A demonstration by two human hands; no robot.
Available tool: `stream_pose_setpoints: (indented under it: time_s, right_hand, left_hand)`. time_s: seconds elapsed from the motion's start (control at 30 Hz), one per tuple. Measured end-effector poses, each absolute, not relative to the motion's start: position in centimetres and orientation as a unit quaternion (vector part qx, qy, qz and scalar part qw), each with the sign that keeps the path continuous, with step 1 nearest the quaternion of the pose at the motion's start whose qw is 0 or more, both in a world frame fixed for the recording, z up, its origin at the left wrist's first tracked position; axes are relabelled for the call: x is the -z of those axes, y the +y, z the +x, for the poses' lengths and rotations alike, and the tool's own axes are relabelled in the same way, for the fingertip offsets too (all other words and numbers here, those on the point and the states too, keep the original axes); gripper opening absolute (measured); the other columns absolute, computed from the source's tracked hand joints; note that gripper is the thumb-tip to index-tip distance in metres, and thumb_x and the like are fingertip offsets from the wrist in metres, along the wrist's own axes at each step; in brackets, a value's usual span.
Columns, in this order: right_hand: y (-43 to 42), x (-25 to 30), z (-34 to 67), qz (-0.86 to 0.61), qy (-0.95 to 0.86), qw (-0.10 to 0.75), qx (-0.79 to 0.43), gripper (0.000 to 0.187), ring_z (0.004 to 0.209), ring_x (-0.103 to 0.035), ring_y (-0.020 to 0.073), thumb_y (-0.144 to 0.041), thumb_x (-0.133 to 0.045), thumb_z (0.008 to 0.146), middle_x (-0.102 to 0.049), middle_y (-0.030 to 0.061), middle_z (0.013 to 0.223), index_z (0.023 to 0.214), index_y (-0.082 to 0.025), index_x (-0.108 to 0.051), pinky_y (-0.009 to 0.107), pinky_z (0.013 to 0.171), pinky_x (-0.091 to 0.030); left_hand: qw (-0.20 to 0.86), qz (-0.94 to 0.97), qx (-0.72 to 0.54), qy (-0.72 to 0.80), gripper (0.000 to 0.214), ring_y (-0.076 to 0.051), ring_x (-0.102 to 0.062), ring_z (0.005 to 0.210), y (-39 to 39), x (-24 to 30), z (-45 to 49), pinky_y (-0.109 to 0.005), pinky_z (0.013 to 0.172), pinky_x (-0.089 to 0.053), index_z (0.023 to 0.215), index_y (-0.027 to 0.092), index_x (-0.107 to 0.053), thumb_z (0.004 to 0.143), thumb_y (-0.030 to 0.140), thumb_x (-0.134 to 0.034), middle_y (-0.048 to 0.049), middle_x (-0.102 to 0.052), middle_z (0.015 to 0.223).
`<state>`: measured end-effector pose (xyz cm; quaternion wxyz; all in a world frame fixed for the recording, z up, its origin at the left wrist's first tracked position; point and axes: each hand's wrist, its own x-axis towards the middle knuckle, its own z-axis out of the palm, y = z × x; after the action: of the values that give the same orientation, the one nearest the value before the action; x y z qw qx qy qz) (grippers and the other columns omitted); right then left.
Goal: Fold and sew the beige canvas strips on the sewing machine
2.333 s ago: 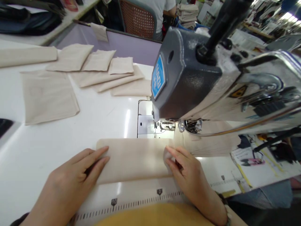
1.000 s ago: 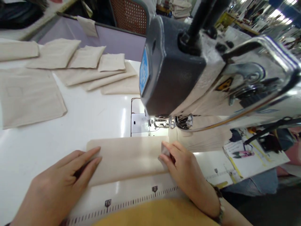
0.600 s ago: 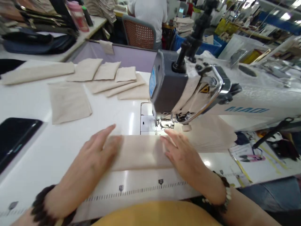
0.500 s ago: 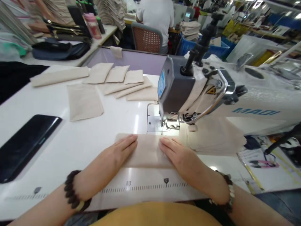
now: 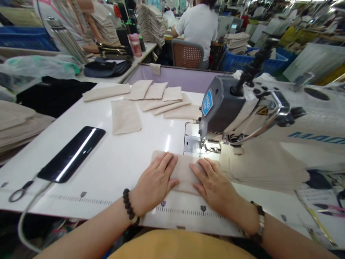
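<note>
A folded beige fabric piece (image 5: 184,176) lies flat on the white table in front of the sewing machine (image 5: 223,108). My left hand (image 5: 159,176) rests on its left part, fingers stretched out and thumb apart. On its right part lies my right hand (image 5: 212,180), fingers spread, close to the presser foot (image 5: 212,146). Both palms face down and neither hand grasps the cloth. A stack of beige fabric (image 5: 264,162) sits under the machine arm, right of my right hand.
Several beige fabric pieces (image 5: 172,94) lie at the back of the table, with a single square piece (image 5: 125,117) nearer. A black phone (image 5: 72,154) with a cable lies at left. A person in a white shirt (image 5: 198,23) sits beyond the purple panel (image 5: 183,75).
The view has swung left, so the scene sits further right. Both thumbs now show, spread out from the fingers on the cloth. The fabric stays in front of the machine.
</note>
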<state>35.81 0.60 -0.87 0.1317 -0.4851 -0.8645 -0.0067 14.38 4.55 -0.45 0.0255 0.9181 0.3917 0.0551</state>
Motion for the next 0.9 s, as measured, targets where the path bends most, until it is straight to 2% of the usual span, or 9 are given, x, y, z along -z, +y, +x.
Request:
stream_pose_setpoints:
  time_s: [0.17, 0.27, 0.4, 0.53, 0.63, 0.77, 0.83, 0.9]
  right_hand:
    - [0.6, 0.9, 35.8, -0.486, -0.863, 0.137, 0.019, 0.044, 0.107, -0.039, 0.0305, -0.027, -0.060, 0.081, -0.046, 0.0161, 0.116, 0.122, -0.010, -0.052, 0.046, 0.094, -0.040]
    - [0.6, 0.9, 35.8, -0.487, -0.863, 0.130, 0.021, 0.044, 0.109, -0.039, 0.0300, -0.029, -0.059, 0.083, -0.047, 0.0160, 0.117, 0.122, -0.011, -0.051, 0.044, 0.096, -0.038]
    - [0.5, 0.2, 35.5, -0.501, -0.857, 0.118, 0.019, 0.045, 0.105, -0.042, 0.0294, -0.030, -0.060, 0.082, -0.050, 0.0162, 0.115, 0.120, -0.008, -0.051, 0.045, 0.095, -0.037]
    - [0.6, -1.2, 35.4, -0.519, -0.851, 0.083, 0.019, 0.026, 0.095, -0.047, 0.0279, -0.028, -0.052, 0.086, -0.055, 0.0153, 0.106, 0.103, -0.008, -0.058, 0.045, 0.086, -0.040]
    - [1.3, -2.0, 36.5, -0.488, -0.872, 0.044, 0.002, 0.016, 0.087, -0.049, 0.0236, -0.016, -0.044, 0.088, -0.058, 0.0118, 0.097, 0.090, -0.011, -0.060, 0.039, 0.079, -0.041]
    - [3.1, -1.9, 38.9, -0.418, -0.907, 0.049, -0.006, 0.019, 0.086, -0.048, 0.0204, -0.011, -0.044, 0.088, -0.056, 0.0096, 0.100, 0.097, -0.013, -0.060, 0.034, 0.077, -0.038]
    - [3.8, -1.5, 40.0, -0.407, -0.911, 0.072, 0.006, 0.021, 0.083, -0.048, 0.0196, -0.014, -0.043, 0.090, -0.055, 0.0094, 0.098, 0.101, -0.015, -0.060, 0.033, 0.074, -0.037]
    - [4.2, -1.0, 40.5, -0.405, -0.909, 0.098, 0.009, 0.023, 0.077, -0.046, 0.0183, -0.018, -0.040, 0.092, -0.054, 0.0078, 0.091, 0.101, -0.017, -0.061, 0.032, 0.070, -0.036]
  left_hand:
    - [-0.036, 0.911, -0.079, 0.404, 0.070, -0.030, -0.038, 0.126, 5.2, 0.8, 11.8, -0.046, 0.102, -0.035, 0.131, 0.002, -0.037, 0.090, 0.057, -0.023, -0.0208, -0.040, 0.137]
    - [-0.089, 0.890, -0.100, 0.435, 0.062, -0.035, -0.041, 0.122, 4.8, 0.4, 10.3, -0.050, 0.097, -0.038, 0.124, 0.001, -0.044, 0.093, 0.051, -0.025, -0.0254, -0.040, 0.134]
    - [-0.059, 0.935, -0.111, 0.333, 0.037, -0.024, -0.055, 0.101, 3.6, -1.0, 11.3, -0.038, 0.086, -0.046, 0.118, 0.009, -0.049, 0.096, 0.026, -0.026, -0.0154, -0.056, 0.116]
    - [-0.019, 0.935, -0.073, 0.346, 0.039, -0.025, -0.056, 0.090, 5.0, -1.9, 14.6, -0.039, 0.079, -0.048, 0.109, 0.009, -0.053, 0.093, 0.039, -0.035, -0.0124, -0.060, 0.099]
    - [-0.012, 0.940, -0.044, 0.337, 0.044, -0.026, -0.055, 0.095, 8.3, -1.9, 16.7, -0.043, 0.086, -0.044, 0.107, 0.009, -0.054, 0.090, 0.047, -0.040, -0.0138, -0.057, 0.104]
    - [-0.050, 0.950, -0.017, 0.309, 0.057, -0.034, -0.045, 0.115, 11.5, -1.9, 18.9, -0.049, 0.096, -0.036, 0.118, 0.003, -0.047, 0.084, 0.047, -0.053, -0.0199, -0.050, 0.118]
    - [-0.053, 0.951, -0.019, 0.303, 0.048, -0.033, -0.046, 0.113, 11.7, -2.3, 19.9, -0.046, 0.095, -0.038, 0.116, 0.003, -0.048, 0.085, 0.038, -0.056, -0.0191, -0.051, 0.117]
    - [-0.023, 0.963, -0.019, 0.266, 0.025, -0.026, -0.051, 0.106, 11.3, -2.6, 20.6, -0.039, 0.091, -0.042, 0.108, 0.008, -0.053, 0.088, 0.022, -0.052, -0.0145, -0.054, 0.112]
